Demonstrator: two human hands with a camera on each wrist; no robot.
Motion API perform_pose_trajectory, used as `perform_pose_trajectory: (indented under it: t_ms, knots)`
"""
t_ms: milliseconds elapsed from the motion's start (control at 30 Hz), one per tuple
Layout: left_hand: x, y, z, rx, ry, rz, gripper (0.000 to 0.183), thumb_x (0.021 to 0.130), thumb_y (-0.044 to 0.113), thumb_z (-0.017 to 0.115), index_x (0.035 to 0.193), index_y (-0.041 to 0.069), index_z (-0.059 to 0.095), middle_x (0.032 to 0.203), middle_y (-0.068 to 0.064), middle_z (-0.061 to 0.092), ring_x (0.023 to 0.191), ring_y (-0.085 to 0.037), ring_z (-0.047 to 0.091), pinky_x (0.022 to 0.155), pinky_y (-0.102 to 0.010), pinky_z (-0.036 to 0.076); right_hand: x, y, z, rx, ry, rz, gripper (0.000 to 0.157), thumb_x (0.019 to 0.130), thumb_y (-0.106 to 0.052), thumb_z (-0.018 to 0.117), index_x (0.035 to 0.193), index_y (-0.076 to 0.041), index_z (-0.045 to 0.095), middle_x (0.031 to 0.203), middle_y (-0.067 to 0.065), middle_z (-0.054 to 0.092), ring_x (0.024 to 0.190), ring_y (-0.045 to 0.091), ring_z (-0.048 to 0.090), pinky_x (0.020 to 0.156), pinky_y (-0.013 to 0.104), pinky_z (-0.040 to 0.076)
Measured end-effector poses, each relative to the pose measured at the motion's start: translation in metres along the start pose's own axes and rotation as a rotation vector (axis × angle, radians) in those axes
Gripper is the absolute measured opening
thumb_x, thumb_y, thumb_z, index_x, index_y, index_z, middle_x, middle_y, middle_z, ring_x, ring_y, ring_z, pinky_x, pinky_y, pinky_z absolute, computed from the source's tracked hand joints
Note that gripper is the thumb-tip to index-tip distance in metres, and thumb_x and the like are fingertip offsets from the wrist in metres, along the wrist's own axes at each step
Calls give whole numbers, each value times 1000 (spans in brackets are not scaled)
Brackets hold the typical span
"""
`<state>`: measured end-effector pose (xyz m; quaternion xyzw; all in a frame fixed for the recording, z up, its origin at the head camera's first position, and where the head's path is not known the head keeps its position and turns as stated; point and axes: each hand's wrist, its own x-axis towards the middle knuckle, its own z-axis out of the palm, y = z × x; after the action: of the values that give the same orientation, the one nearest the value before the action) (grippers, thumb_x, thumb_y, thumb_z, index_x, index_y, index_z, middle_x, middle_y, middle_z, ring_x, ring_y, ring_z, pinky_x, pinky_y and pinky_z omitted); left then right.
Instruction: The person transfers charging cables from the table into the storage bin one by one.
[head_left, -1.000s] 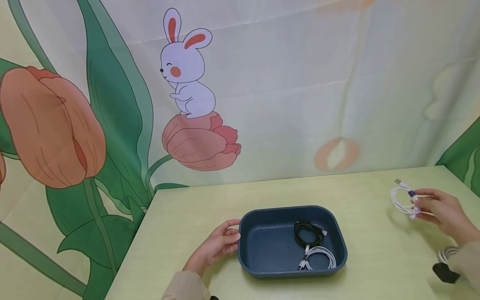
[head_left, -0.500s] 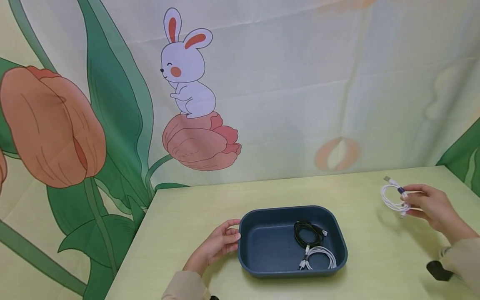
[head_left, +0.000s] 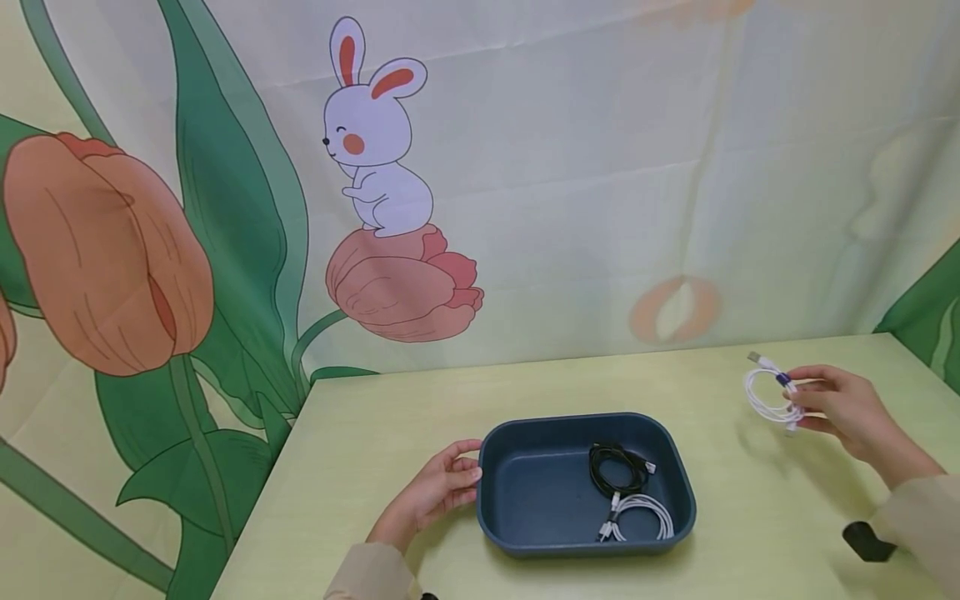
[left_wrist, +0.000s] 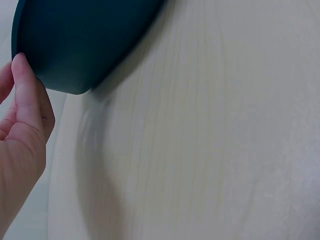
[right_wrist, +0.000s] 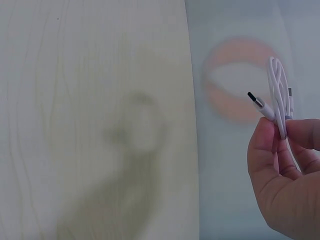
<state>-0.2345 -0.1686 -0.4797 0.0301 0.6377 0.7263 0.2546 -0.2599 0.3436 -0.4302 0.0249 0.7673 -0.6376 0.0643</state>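
My right hand [head_left: 843,410] pinches a coiled white USB cable [head_left: 767,413] above the right side of the table. A dark blue tie binds its coil. The right wrist view shows its USB-C plug [right_wrist: 256,101] sticking out beside the fingertips. At the left end of a dark blue bin [head_left: 536,500], my left hand [head_left: 437,490] touches the outer wall and rim with its fingers and thumb. Inside the bin, toward its right side, lie a coiled black cable [head_left: 596,475] and a coiled grey-white cable [head_left: 663,512].
The pale wood-grain table [head_left: 360,417] carries the bin near its middle. Behind it hangs a cloth backdrop [head_left: 570,208] printed with a rabbit and tulips. A black wrist device [head_left: 867,542] sits by the right sleeve, low over the table.
My right hand has moved left toward the bin with the white USB cable. Another coiled cable at lower right is now hidden behind the sleeve. The left hand and bin stay put.
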Motion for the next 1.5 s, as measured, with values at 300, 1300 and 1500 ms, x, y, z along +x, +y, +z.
perform_pose_trajectory:
  t_ms: [300,1300,1500]
  knots:
    - [1,-3,-1,-3,1,4,46,88,4,50,130,5,30,90,2,50,70,-5,55,60,-17,49,-1,-9,11,-5,-29,-21,22,85,-10,56,92,-31,51,78,-14,57,68,7,58,64,25,53]
    - [3,-5,-3,6,13,5,49,84,9,57,128,6,34,89,2,51,70,-6,55,61,-17,48,0,-29,53,-184,-48,-44,39,87,-7,51,120,9,36,83,-6,54,70,7,55,66,29,53]
    - [2,-3,-1,11,16,6,48,86,6,54,129,4,32,89,2,50,70,-6,55,61,-17,48,0,-30,60,-192,-60,-51,40,88,-8,51,121,9,36,85,-3,53,71,8,55,66,29,53]
